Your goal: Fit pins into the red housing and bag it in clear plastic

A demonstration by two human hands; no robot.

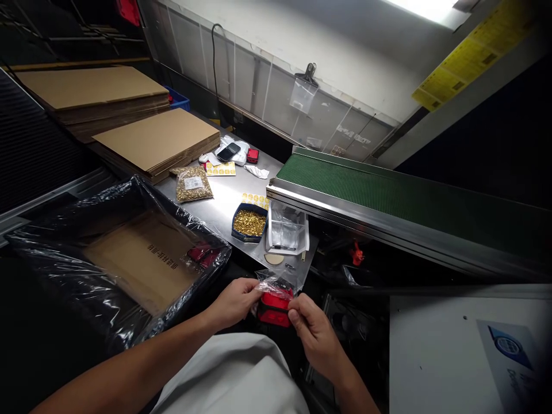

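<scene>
My left hand (235, 302) and my right hand (314, 329) hold a red and black plastic part (276, 307) between them, low in the head view. A clear plastic bag (272, 282) wraps the top of the part. Both hands pinch the bag at its sides. A box lined with black plastic film (64, 261) lies to the left, with a red part (202, 254) in its near right corner. A dark blue tray of small brass pieces (249, 222) stands on the metal table (224, 198) beyond my hands.
A clear container of bags (287, 233) sits beside the brass tray. A bag of brass pieces (193, 183), yellow sticker sheets (221, 168) and a phone (228, 152) lie farther back. Flat cardboard stacks (150, 141) stand at the left. A green conveyor belt (388, 192) runs at the right.
</scene>
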